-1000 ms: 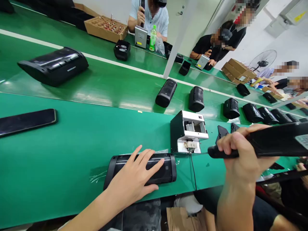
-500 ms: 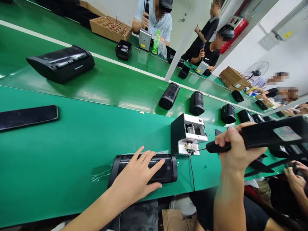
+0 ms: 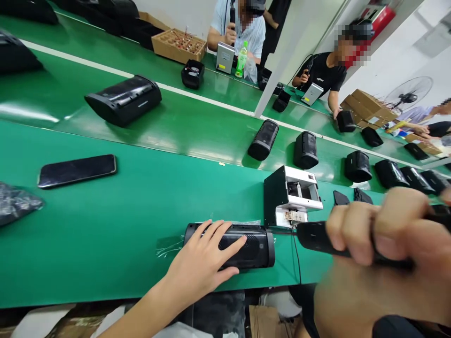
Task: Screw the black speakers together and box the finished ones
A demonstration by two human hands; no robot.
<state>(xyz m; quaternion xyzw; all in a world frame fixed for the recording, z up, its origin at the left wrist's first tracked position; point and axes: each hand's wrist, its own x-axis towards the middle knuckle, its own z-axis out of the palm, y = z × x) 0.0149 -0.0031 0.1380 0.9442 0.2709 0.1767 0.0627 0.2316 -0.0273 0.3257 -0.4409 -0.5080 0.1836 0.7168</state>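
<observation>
A black speaker (image 3: 252,246) lies on its side on the green table, with clear plastic film under it. My left hand (image 3: 204,253) rests flat across its top, fingers spread toward the far edge and thumb on the near side. Blurred and close to the camera, my right hand (image 3: 380,239) is wrapped around a black electric screwdriver (image 3: 313,234). The thin bit points left, toward the speaker's right end; whether it touches cannot be told. Just behind the bit stands a black and white screw feeder (image 3: 291,197).
A phone (image 3: 77,170) and a dark plastic bag (image 3: 17,204) lie on the left. Several more speakers (image 3: 264,140) stand along the line behind. A white post (image 3: 269,91) rises there. Across the line sit people, beside a carton (image 3: 179,44) and a green bottle (image 3: 241,59).
The screwdriver bit has left the screw feeder's front and now points at the speaker's right end. My right hand is nearer the camera. My left hand stays on the speaker; the view has shifted left.
</observation>
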